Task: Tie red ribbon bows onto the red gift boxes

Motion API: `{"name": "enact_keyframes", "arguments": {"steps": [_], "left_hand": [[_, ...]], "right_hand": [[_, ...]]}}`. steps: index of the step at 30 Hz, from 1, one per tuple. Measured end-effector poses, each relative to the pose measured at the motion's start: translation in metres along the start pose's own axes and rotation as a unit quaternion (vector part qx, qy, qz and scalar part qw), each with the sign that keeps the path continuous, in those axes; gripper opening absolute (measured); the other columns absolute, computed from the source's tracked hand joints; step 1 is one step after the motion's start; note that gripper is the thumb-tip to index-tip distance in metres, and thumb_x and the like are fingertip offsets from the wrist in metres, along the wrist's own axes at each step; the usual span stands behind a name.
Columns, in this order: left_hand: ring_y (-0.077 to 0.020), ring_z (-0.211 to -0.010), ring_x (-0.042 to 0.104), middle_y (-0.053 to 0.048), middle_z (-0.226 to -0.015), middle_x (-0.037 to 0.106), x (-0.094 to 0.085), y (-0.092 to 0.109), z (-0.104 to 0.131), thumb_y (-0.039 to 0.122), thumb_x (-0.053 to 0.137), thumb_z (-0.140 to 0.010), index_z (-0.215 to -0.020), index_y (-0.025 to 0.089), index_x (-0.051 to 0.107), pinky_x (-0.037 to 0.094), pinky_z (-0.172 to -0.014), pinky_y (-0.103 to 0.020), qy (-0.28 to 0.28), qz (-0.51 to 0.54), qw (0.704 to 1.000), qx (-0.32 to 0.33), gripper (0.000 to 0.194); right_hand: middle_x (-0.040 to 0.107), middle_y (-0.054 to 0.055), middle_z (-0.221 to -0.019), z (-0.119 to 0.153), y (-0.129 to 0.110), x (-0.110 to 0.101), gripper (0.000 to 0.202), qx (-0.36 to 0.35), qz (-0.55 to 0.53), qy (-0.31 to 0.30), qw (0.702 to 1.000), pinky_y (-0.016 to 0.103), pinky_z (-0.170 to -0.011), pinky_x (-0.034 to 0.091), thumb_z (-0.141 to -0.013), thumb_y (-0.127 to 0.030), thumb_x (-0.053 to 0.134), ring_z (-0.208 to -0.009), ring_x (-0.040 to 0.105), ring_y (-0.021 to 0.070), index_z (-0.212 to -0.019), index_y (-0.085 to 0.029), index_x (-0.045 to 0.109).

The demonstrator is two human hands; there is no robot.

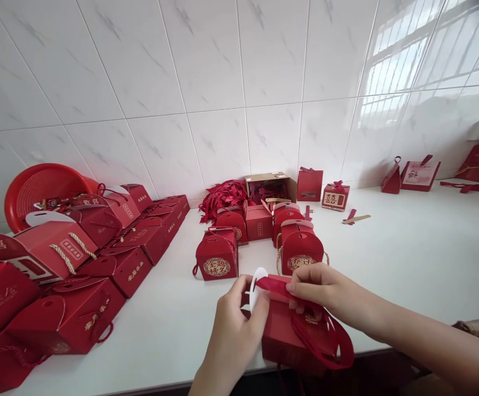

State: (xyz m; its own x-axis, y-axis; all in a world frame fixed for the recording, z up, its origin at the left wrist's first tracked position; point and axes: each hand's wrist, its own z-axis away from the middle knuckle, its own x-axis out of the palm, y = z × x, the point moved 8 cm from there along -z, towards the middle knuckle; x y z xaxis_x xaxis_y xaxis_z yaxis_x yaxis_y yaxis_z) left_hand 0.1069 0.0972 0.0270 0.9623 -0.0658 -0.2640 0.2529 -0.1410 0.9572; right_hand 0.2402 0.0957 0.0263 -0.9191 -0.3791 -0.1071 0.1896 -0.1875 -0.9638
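Grips the white-lined flap (254,295) of a red paperboard gift box (276,325) between thumb and fingers of the left hand (237,311), apparently to brace its slot against pulling. Pinches a red satin ribbon (272,285) close to that flap with the right hand (320,286), probably for fine control; cannot tell how far threaded. Sits at the near edge of the white table (421,258), likely for easy reach: boxy, smooth, crimson, with lettering partly covered by fingers and looped ribbon.
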Motion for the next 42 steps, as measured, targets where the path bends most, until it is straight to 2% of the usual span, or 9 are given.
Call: {"name": "enact_keyframes", "arguments": {"steps": [9, 13, 20, 25, 29, 33, 38, 40, 42], "left_hand": [[-0.0151, -0.060, 0.055, -0.002, -0.072, 0.061, 0.000, -0.002, 0.001, 0.045, 0.050, -0.079, -0.084, 0.020, 0.051, 0.042, -0.047, -0.022, -0.007, 0.000, 1.000, 0.000, 0.026], [-0.0161, -0.064, 0.057, -0.003, -0.076, 0.061, 0.001, -0.002, 0.002, 0.044, 0.052, -0.079, -0.087, 0.020, 0.051, 0.043, -0.046, -0.022, 0.001, -0.008, 1.000, 0.000, 0.025], [-0.0178, -0.072, 0.060, -0.005, -0.087, 0.063, 0.000, 0.003, 0.000, 0.041, 0.054, -0.079, -0.097, 0.021, 0.051, 0.048, -0.053, -0.024, 0.001, -0.025, 0.999, 0.021, 0.027], [-0.0163, -0.066, 0.058, -0.004, -0.080, 0.063, -0.003, 0.009, 0.003, 0.042, 0.054, -0.078, -0.090, 0.021, 0.053, 0.044, -0.050, -0.023, 0.042, -0.046, 0.996, 0.057, 0.024], [-0.0145, -0.062, 0.053, -0.001, -0.073, 0.058, -0.004, 0.011, 0.007, 0.049, 0.053, -0.078, -0.086, 0.021, 0.052, 0.041, -0.051, -0.023, 0.037, -0.055, 0.996, 0.061, 0.029], [-0.0120, -0.057, 0.044, 0.002, -0.063, 0.048, -0.004, 0.007, 0.002, 0.053, 0.038, -0.085, -0.075, 0.021, 0.048, 0.036, -0.052, -0.022, 0.004, 0.014, 0.999, 0.036, 0.035], [-0.0090, -0.054, 0.042, 0.004, -0.061, 0.043, 0.004, -0.010, -0.012, 0.043, 0.055, -0.080, -0.069, 0.018, 0.048, 0.037, -0.050, -0.019, -0.068, 0.129, 0.989, -0.038, 0.028], [-0.0088, -0.054, 0.045, 0.003, -0.061, 0.045, -0.012, -0.022, -0.016, 0.037, 0.060, -0.077, -0.072, 0.018, 0.049, 0.038, -0.047, -0.018, -0.039, 0.220, 0.972, -0.070, 0.023], [-0.0077, -0.052, 0.046, 0.004, -0.061, 0.045, -0.045, -0.036, -0.016, 0.028, 0.061, -0.076, -0.071, 0.018, 0.047, 0.038, -0.043, -0.016, 0.050, 0.330, 0.938, -0.092, 0.018]], "right_hand": [[0.054, -0.001, -0.057, -0.003, 0.003, -0.002, 0.020, -0.019, 0.001, 0.040, 0.999, 0.022, -0.047, 0.030, -0.074, -0.025, 0.052, -0.046, 0.042, 0.0075, -0.057, -0.017, 0.046], [0.053, -0.001, -0.056, -0.004, 0.004, 0.000, 0.019, -0.020, -0.011, 0.028, 0.999, 0.022, -0.046, 0.029, -0.073, -0.024, 0.051, -0.046, 0.040, 0.0068, -0.057, -0.016, 0.047], [0.051, -0.002, -0.052, -0.002, 0.003, 0.000, 0.018, -0.010, 0.011, 0.044, 0.999, 0.021, -0.045, 0.028, -0.069, -0.021, 0.050, -0.044, 0.038, 0.0062, -0.052, -0.017, 0.045], [0.054, -0.002, -0.052, -0.002, 0.003, -0.003, 0.017, -0.001, 0.017, 0.070, 0.997, 0.020, -0.044, 0.031, -0.066, -0.020, 0.049, -0.044, 0.041, 0.0066, -0.051, -0.018, 0.042], [0.055, -0.001, -0.053, -0.003, 0.002, -0.001, 0.016, -0.003, 0.002, 0.061, 0.998, 0.019, -0.045, 0.032, -0.067, -0.019, 0.049, -0.045, 0.043, 0.0065, -0.052, -0.018, 0.043], [0.056, -0.001, -0.054, -0.002, 0.001, 0.000, 0.018, -0.005, -0.010, 0.051, 0.999, 0.019, -0.045, 0.032, -0.068, -0.019, 0.049, -0.045, 0.043, 0.0063, -0.052, -0.018, 0.042], [0.054, -0.001, -0.056, -0.003, 0.001, 0.001, 0.020, -0.038, 0.025, 0.039, 0.998, 0.021, -0.047, 0.033, -0.073, -0.026, 0.053, -0.048, 0.043, 0.0073, -0.056, -0.017, 0.047], [0.052, -0.002, -0.056, 0.000, -0.006, -0.003, 0.023, -0.077, 0.067, 0.050, 0.994, 0.022, -0.048, 0.034, -0.076, -0.032, 0.054, -0.050, 0.044, 0.0085, -0.060, -0.017, 0.050], [0.053, -0.001, -0.061, 0.008, -0.020, -0.013, 0.024, -0.132, 0.129, 0.087, 0.979, 0.024, -0.052, 0.037, -0.079, -0.037, 0.052, -0.055, 0.048, 0.0108, -0.066, -0.018, 0.051]]}}
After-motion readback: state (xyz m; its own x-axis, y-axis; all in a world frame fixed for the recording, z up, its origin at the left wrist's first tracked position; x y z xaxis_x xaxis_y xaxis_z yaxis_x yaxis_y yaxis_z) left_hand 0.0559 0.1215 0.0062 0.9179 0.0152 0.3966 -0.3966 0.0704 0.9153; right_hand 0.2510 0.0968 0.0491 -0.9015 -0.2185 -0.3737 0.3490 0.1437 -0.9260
